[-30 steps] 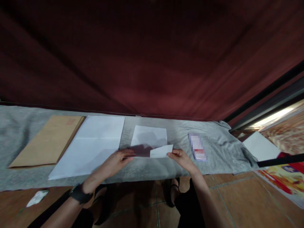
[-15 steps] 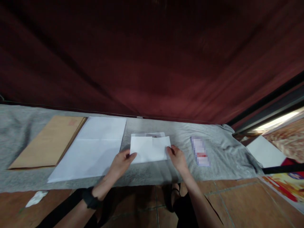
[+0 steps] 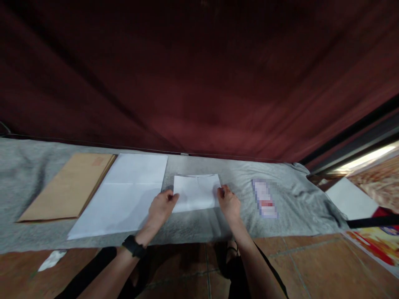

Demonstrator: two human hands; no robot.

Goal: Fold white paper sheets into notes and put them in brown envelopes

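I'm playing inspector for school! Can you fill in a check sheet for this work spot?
Surface: grey cloth, wrinkled at the right end.
Job's things: folded white paper lying on the cloth between both hands.
Clutter: large white sheet, brown envelope, small card; crumpled scrap on the tiled floor.
Hands: left hand and right hand each touch a side edge of the paper; grip unclear.
Cables: nothing seen.
Surroundings: dark red curtain behind.

The paper (image 3: 195,193), half open a second ago, now lies folded flat; the left hand (image 3: 160,207) and right hand (image 3: 230,203) have moved up to its sides.
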